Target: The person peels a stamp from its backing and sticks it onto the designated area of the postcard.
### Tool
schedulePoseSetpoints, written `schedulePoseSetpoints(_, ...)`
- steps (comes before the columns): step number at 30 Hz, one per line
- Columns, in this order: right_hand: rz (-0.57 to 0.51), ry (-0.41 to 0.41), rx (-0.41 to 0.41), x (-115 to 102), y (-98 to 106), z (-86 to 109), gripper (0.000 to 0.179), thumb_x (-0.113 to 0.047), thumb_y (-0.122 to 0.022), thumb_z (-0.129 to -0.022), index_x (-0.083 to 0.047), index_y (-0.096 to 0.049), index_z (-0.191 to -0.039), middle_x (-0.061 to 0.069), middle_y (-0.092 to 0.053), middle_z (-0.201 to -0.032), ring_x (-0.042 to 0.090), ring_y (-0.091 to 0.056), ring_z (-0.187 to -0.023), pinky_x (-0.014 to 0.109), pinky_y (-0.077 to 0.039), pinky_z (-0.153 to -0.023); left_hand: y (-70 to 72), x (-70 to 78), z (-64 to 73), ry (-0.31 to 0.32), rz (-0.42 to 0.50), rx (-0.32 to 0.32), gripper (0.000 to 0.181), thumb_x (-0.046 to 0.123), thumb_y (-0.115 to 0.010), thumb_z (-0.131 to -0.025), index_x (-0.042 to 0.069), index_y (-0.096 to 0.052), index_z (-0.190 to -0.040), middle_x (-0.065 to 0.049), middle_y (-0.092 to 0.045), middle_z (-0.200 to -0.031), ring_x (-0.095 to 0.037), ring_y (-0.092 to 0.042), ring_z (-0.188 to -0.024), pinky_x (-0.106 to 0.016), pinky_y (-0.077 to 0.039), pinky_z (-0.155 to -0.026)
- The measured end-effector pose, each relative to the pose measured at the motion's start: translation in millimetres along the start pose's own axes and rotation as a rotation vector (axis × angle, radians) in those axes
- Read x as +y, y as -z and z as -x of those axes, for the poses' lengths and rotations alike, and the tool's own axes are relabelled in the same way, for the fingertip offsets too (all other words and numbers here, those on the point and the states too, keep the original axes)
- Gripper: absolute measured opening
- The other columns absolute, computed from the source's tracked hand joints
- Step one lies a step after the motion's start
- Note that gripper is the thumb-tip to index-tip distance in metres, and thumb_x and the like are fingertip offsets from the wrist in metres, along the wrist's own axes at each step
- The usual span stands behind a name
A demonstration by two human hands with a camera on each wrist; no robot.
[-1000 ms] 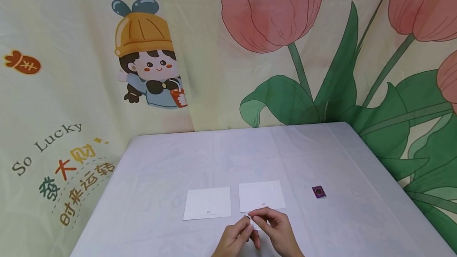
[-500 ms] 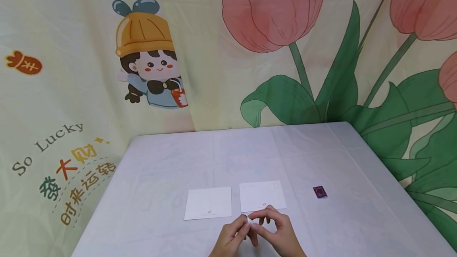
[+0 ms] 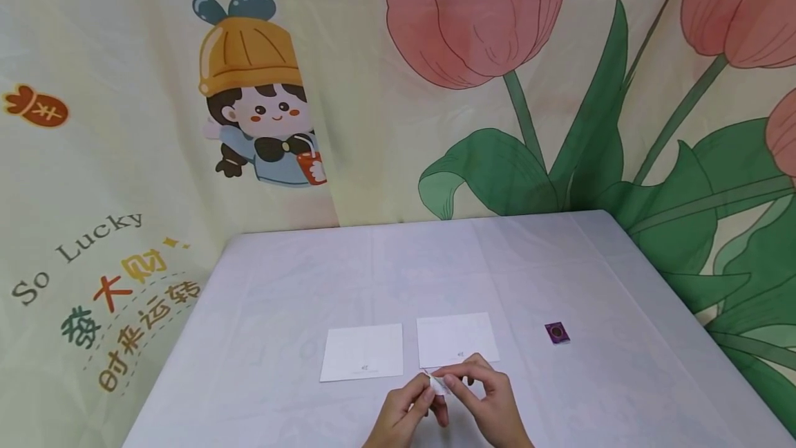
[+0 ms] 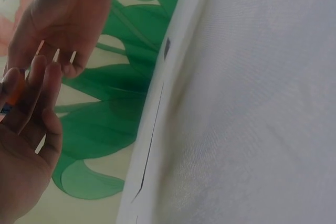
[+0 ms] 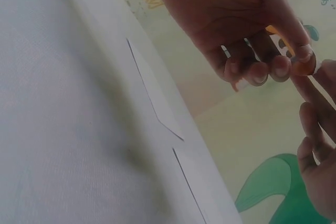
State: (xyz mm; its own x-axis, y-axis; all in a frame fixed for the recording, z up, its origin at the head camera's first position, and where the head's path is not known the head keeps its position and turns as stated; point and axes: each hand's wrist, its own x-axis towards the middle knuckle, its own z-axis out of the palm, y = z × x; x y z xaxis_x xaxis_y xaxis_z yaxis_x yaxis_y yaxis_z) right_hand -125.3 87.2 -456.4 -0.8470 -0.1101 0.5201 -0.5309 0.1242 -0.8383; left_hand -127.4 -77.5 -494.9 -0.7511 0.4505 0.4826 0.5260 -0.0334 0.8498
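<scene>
Low in the head view, my left hand (image 3: 401,408) pinches a small white paper-like piece (image 3: 439,386) between thumb and forefinger. My right hand (image 3: 488,399) pinches the piece's right side with thumb and index fingertips; its other fingers are bent. In the left wrist view, an orange patch (image 4: 19,88) shows between the left fingers, perhaps the piece's underside. Fingers hide most of the piece in the wrist views, so its exact kind cannot be told. Just beyond the hands lie two white cards, a left card (image 3: 362,352) and a right card (image 3: 457,337).
On the right of the table lies a small purple square packet or card (image 3: 557,332) with a dark round print. A white cloth covers the table (image 3: 298,282). Behind it hangs a printed curtain (image 3: 373,123) with tulips and a cartoon figure.
The right thumb and index finger have parted, shifted on the white piece and come together again. More of the piece shows now than half a second ago. The cards and packet stay put.
</scene>
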Motion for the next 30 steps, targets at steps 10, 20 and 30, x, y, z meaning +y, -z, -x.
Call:
schedulePoseSetpoints(10,-0.007,-0.151,0.138,20.1,1.1,3.9,0.010,0.001,-0.065,-0.082,-0.008,-0.070,-0.083,0.000,-0.064,-0.076,0.010,-0.045,-0.062,0.029,-0.037,-0.056,-1.4,-2.7,0.6,0.025,0.011,-0.017,0.022,-0.011,-0.034,-0.094,0.002,-0.052,-0.094,-0.016,-0.063,-0.069,-0.017,-0.061,-0.067,-0.028,-0.048,-0.061)
schedulePoseSetpoints(20,-0.055,-0.261,0.186,31.8,9.0,4.9,0.005,-0.009,-0.067,-0.083,-0.007,-0.071,-0.085,0.003,-0.068,-0.081,0.013,-0.055,-0.068,0.024,-0.045,-0.062,-1.1,23.3,-6.6,0.026,0.021,-0.033,0.019,-0.010,-0.034,-0.094,-0.001,-0.050,-0.091,-0.018,-0.061,-0.070,-0.023,-0.061,-0.064,-0.028,-0.049,-0.060)
schedulePoseSetpoints(30,0.000,-0.416,0.273,41.7,28.4,0.5,0.007,-0.010,-0.071,-0.080,-0.005,-0.071,-0.084,0.005,-0.069,-0.083,0.017,-0.059,-0.072,0.025,-0.047,-0.064,1.2,17.0,-3.9,0.064,0.020,-0.020,0.021,-0.010,-0.034,-0.094,0.000,-0.051,-0.090,-0.017,-0.062,-0.073,-0.022,-0.063,-0.064,-0.023,-0.045,-0.059)
